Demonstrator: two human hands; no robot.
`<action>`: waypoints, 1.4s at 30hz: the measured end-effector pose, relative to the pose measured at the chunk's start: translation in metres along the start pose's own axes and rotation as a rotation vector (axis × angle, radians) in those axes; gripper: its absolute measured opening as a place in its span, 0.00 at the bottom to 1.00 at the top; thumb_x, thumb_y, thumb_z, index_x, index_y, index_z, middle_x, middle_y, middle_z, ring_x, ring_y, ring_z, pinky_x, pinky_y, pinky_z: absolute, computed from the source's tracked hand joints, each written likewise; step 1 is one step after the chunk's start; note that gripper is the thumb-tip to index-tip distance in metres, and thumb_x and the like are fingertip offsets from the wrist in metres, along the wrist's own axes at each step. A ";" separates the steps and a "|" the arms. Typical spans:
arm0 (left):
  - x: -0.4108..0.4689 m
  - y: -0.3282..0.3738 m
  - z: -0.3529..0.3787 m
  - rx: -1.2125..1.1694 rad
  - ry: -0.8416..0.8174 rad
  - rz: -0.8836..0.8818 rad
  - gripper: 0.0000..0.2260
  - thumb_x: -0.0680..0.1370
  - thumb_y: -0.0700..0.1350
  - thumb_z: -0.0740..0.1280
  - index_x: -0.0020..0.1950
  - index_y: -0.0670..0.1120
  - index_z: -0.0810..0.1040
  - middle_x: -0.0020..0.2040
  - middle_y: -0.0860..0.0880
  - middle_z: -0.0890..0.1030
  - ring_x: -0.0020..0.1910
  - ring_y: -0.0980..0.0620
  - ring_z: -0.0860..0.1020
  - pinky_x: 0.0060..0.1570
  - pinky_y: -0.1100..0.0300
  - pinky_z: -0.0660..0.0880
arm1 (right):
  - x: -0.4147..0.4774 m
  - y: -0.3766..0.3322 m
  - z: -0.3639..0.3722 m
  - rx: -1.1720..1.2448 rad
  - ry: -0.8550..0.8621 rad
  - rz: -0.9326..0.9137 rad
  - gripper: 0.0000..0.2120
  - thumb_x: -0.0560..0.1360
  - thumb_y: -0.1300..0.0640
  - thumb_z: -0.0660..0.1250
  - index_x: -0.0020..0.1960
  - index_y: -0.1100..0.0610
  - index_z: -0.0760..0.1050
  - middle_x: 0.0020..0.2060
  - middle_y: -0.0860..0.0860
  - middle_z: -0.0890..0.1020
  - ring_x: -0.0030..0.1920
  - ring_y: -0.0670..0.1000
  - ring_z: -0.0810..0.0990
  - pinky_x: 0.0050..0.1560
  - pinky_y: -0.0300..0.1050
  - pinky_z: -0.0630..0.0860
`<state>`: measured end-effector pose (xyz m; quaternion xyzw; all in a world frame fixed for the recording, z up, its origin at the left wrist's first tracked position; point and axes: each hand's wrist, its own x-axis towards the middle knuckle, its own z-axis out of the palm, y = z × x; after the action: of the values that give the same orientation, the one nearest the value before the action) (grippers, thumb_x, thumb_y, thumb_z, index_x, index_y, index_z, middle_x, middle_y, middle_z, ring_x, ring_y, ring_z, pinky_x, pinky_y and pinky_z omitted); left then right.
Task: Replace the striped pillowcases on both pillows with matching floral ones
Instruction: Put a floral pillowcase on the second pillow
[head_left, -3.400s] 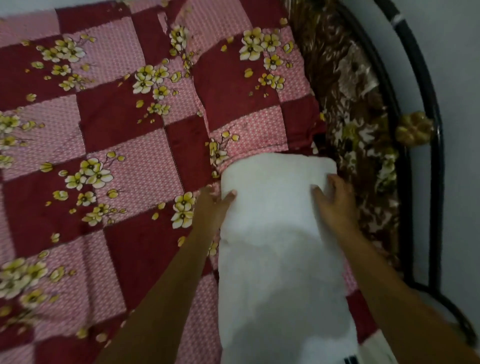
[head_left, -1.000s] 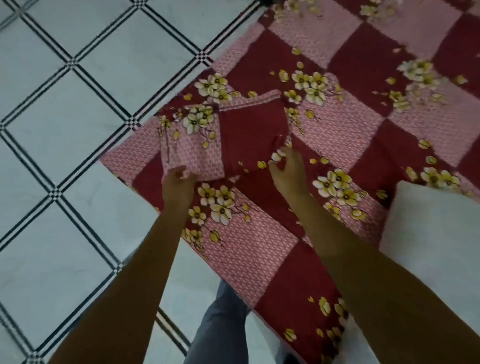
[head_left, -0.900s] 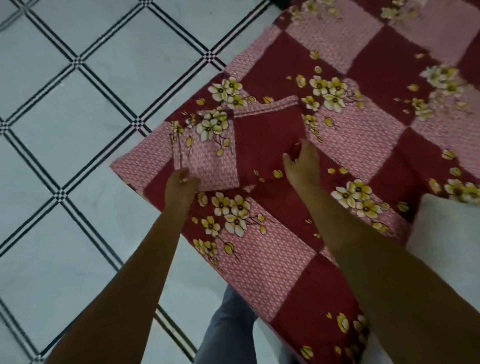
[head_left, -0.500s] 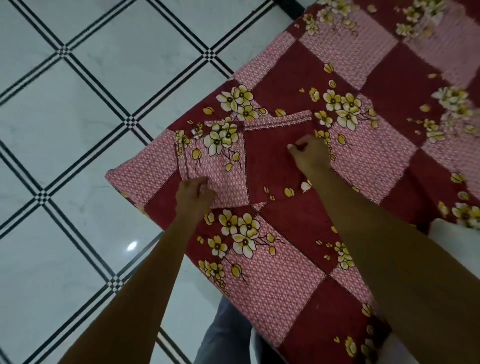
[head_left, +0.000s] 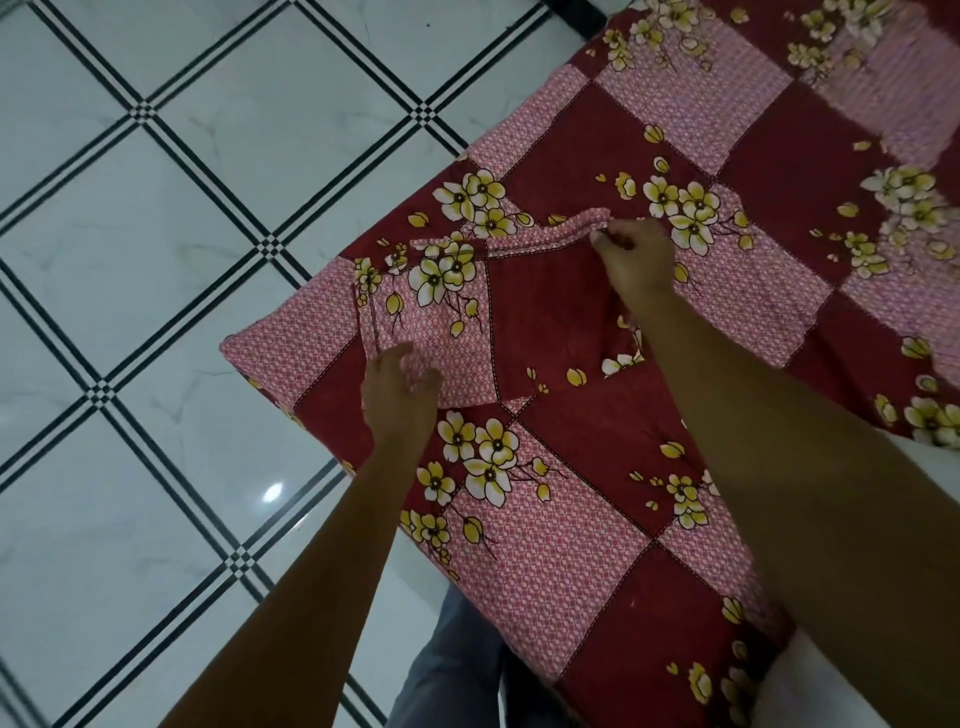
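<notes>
A folded floral pillowcase (head_left: 540, 317), red and pink checks with yellow flowers, lies near the corner of the bed on a sheet (head_left: 597, 551) of the same print. My right hand (head_left: 631, 260) pinches its far hemmed edge and lifts it slightly. My left hand (head_left: 400, 395) holds the near left corner between thumb and fingers. A bare white pillow (head_left: 821, 691) shows at the lower right edge, partly hidden by my right forearm.
The bed corner juts over a white tiled floor (head_left: 156, 260) with black diagonal lines. My leg in grey trousers (head_left: 452, 670) stands against the bed's near edge. A dark bed leg (head_left: 576, 10) shows at the top.
I turned from the bare pillow at the headboard to the bed corner. Over the last second my right hand moved up to the pillowcase's far hem and raised it; my left hand stays at the near corner.
</notes>
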<state>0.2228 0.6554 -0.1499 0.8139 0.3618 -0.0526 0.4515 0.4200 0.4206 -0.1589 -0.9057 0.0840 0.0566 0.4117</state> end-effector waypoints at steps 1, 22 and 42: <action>-0.005 0.005 0.001 -0.055 0.055 0.047 0.18 0.77 0.51 0.67 0.66 0.50 0.74 0.66 0.48 0.73 0.66 0.48 0.70 0.66 0.46 0.68 | -0.007 -0.005 -0.006 0.149 -0.024 0.010 0.07 0.72 0.53 0.69 0.42 0.56 0.80 0.42 0.54 0.77 0.42 0.47 0.75 0.42 0.37 0.70; -0.114 -0.044 -0.017 -0.577 -0.080 -0.487 0.21 0.74 0.37 0.72 0.67 0.44 0.76 0.59 0.45 0.81 0.56 0.44 0.80 0.58 0.49 0.77 | -0.213 0.103 -0.070 -0.552 -0.520 -0.482 0.15 0.68 0.45 0.55 0.38 0.50 0.78 0.35 0.43 0.80 0.43 0.50 0.78 0.45 0.47 0.70; -0.129 -0.090 -0.032 -0.512 -0.035 -0.601 0.13 0.80 0.38 0.58 0.50 0.53 0.79 0.51 0.43 0.83 0.49 0.42 0.81 0.51 0.46 0.80 | -0.169 0.058 -0.109 0.866 -0.068 0.727 0.11 0.82 0.63 0.56 0.48 0.51 0.74 0.47 0.51 0.79 0.49 0.52 0.78 0.48 0.54 0.77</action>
<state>0.0632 0.6399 -0.1410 0.5316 0.5779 -0.1042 0.6104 0.2463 0.3183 -0.1014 -0.5646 0.3926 0.1839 0.7023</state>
